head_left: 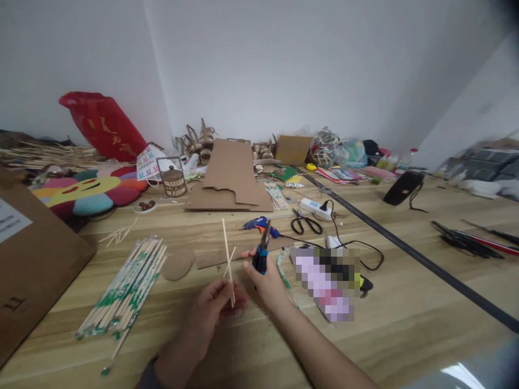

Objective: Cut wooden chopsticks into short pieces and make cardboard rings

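Note:
My left hand [214, 300] pinches two thin wooden chopsticks [225, 237] that cross just above the fingers, one standing taller than the other. In my right hand [267, 283] is a pair of pliers [263, 254] with blue and black handles, its jaws pointing up and away from me. The jaws are apart from the sticks. A cardboard disc [178, 263] lies left of the hands, beside a cardboard strip [214, 260] on the table. Further left are several paper-wrapped chopsticks [125, 286] in a pile. Beyond the pliers rests a blue glue gun [258, 223].
Black scissors [306, 222] and a white power strip [316, 208] with a cable lie right of the glue gun. A long dark bar [377, 229] crosses the right side. Cardboard sheets [231, 167] stand behind; a cardboard box [36, 270] is at left. A black speaker [403, 188] sits far right.

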Action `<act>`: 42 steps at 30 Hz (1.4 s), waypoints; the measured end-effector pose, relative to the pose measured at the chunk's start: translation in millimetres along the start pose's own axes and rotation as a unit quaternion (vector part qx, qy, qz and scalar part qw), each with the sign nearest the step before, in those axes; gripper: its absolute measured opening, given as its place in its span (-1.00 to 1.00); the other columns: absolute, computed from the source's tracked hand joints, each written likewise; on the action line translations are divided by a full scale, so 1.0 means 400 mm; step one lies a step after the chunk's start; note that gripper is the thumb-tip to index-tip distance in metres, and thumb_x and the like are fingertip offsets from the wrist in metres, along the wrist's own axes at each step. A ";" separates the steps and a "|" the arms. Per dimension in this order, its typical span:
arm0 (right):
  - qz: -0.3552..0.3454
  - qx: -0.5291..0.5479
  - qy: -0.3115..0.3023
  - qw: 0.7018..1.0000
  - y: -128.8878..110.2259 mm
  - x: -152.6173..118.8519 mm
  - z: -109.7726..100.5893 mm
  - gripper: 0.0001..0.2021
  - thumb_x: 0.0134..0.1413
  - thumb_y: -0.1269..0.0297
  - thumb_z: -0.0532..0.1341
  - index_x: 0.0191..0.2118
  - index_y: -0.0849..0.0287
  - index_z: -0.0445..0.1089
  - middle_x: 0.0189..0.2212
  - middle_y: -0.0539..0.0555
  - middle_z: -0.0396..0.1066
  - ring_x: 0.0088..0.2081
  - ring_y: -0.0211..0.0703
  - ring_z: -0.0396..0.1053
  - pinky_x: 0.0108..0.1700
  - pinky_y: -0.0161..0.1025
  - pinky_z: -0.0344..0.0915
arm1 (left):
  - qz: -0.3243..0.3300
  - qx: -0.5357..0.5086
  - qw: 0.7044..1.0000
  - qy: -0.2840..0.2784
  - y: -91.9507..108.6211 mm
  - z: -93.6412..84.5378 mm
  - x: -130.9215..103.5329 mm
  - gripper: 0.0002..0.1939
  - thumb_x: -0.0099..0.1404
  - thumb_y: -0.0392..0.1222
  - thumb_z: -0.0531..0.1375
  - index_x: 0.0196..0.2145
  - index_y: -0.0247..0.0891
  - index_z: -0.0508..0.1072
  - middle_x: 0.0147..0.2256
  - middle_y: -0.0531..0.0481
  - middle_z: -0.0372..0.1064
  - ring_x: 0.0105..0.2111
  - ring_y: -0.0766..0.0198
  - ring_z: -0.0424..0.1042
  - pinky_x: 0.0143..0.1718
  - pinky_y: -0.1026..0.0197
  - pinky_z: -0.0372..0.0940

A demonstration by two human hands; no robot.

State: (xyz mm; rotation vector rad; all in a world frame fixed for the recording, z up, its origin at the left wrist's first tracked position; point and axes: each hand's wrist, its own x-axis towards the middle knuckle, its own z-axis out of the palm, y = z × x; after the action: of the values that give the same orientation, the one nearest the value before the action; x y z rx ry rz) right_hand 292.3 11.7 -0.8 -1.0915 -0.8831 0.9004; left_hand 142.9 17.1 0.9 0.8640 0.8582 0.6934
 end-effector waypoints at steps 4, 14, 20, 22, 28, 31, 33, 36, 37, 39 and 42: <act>-0.019 -0.126 -0.099 0.987 0.011 -0.017 0.006 -0.51 -0.27 0.22 0.45 -0.14 0.12 0.33 -0.48 -0.10 0.29 -0.46 -0.22 0.24 -0.37 -0.27 0.20 | 0.053 -0.081 0.993 0.071 0.038 -0.025 0.010 -0.48 -0.18 0.15 0.46 -0.35 -0.25 0.50 -0.47 0.01 0.55 -0.40 0.24 0.48 -0.28 0.24 0.32; -0.149 -0.267 -0.138 0.942 0.023 -0.040 0.017 -0.57 -0.17 0.47 0.31 -0.11 0.11 0.27 -0.13 0.09 0.31 -0.07 -0.06 0.32 -0.02 -0.11 0.29 | 0.093 -0.069 0.992 0.053 0.028 -0.004 0.003 -0.54 -0.09 0.18 0.41 -0.44 -0.29 0.52 -0.49 -0.01 0.52 -0.39 0.20 0.47 -0.26 0.23 0.31; -0.095 -0.244 -0.143 0.954 0.018 -0.050 0.025 -0.69 -0.08 0.42 0.27 -0.15 0.11 0.30 -0.21 0.05 0.34 -0.19 -0.11 0.34 -0.18 -0.21 0.29 | 0.131 -0.001 0.989 0.066 0.016 0.000 0.000 -0.58 0.04 0.19 0.33 -0.45 -0.28 0.49 -0.46 -0.01 0.51 -0.37 0.19 0.44 -0.24 0.21 0.28; -0.051 -0.218 -0.151 0.963 -0.007 -0.054 0.032 -0.73 -0.09 0.37 0.30 -0.21 0.12 0.30 -0.31 0.01 0.34 -0.26 -0.14 0.32 -0.23 -0.24 0.26 | 0.123 0.020 0.990 0.059 0.029 -0.006 -0.003 -0.61 0.08 0.16 0.31 -0.42 -0.27 0.49 -0.46 0.01 0.50 -0.36 0.20 0.43 -0.24 0.22 0.28; 0.220 -0.013 -0.202 0.954 -0.131 -0.088 0.000 -0.73 -0.13 0.20 0.30 -0.28 0.19 0.35 -0.47 -0.05 0.32 -0.45 -0.25 0.29 -0.34 -0.28 0.20 | 0.068 0.099 0.993 -0.006 0.076 -0.038 -0.024 -0.59 0.07 0.16 0.29 -0.36 -0.28 0.47 -0.50 0.02 0.47 -0.46 0.24 0.40 -0.37 0.25 0.22; 0.372 0.024 -0.211 0.904 -0.171 -0.112 -0.054 -0.65 -0.27 0.29 0.28 -0.22 0.22 0.38 -0.40 0.02 0.40 -0.41 -0.18 0.39 -0.37 -0.24 0.29 | 0.028 0.125 0.992 -0.011 0.074 -0.047 -0.035 -0.57 0.05 0.17 0.28 -0.35 -0.29 0.47 -0.56 0.03 0.46 -0.52 0.27 0.37 -0.45 0.27 0.15; 0.425 -0.004 -0.225 0.877 -0.183 -0.125 -0.088 -0.63 -0.30 0.33 0.25 -0.21 0.23 0.41 -0.36 0.06 0.43 -0.36 -0.11 0.43 -0.37 -0.20 0.35 | 0.009 0.123 0.992 -0.028 0.067 -0.049 -0.041 -0.58 0.05 0.15 0.28 -0.35 -0.29 0.47 -0.57 0.03 0.47 -0.54 0.28 0.36 -0.46 0.27 0.14; 0.456 -0.029 -0.251 0.853 -0.185 -0.135 -0.114 -0.62 -0.30 0.35 0.24 -0.21 0.25 0.43 -0.34 0.10 0.45 -0.34 -0.11 0.44 -0.40 -0.22 0.38 | 0.006 0.118 0.992 -0.052 0.060 -0.048 -0.048 -0.61 0.07 0.13 0.27 -0.36 -0.29 0.47 -0.60 0.03 0.46 -0.57 0.29 0.36 -0.48 0.27 0.12; 0.460 -0.030 -0.256 0.850 -0.182 -0.136 -0.115 -0.62 -0.29 0.35 0.24 -0.20 0.26 0.43 -0.34 0.10 0.46 -0.34 -0.13 0.44 -0.41 -0.24 0.38 | 0.006 0.117 0.991 -0.057 0.059 -0.048 -0.049 -0.61 0.07 0.12 0.26 -0.36 -0.29 0.47 -0.61 0.03 0.45 -0.58 0.29 0.35 -0.49 0.28 0.11; 0.459 -0.026 -0.262 0.848 -0.174 -0.134 -0.108 -0.61 -0.28 0.36 0.24 -0.18 0.26 0.43 -0.33 0.10 0.46 -0.35 -0.16 0.44 -0.40 -0.27 0.37 | 0.000 0.119 0.991 -0.065 0.060 -0.048 -0.052 -0.64 0.08 0.11 0.25 -0.39 -0.28 0.47 -0.62 0.03 0.44 -0.59 0.30 0.34 -0.50 0.28 0.11; 0.461 -0.017 -0.270 0.845 -0.160 -0.130 -0.089 -0.60 -0.28 0.36 0.23 -0.17 0.25 0.44 -0.32 0.10 0.48 -0.34 -0.17 0.45 -0.39 -0.29 0.36 | -0.013 0.126 0.988 -0.086 0.064 -0.049 -0.055 -0.67 0.10 0.09 0.25 -0.43 -0.28 0.46 -0.61 0.03 0.44 -0.59 0.30 0.34 -0.49 0.27 0.13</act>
State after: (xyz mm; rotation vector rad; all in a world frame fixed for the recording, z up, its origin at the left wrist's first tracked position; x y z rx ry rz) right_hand 315.6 -61.5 45.7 -1.3324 -0.7985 2.0805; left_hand 111.1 18.8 23.5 1.1197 0.8111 0.4851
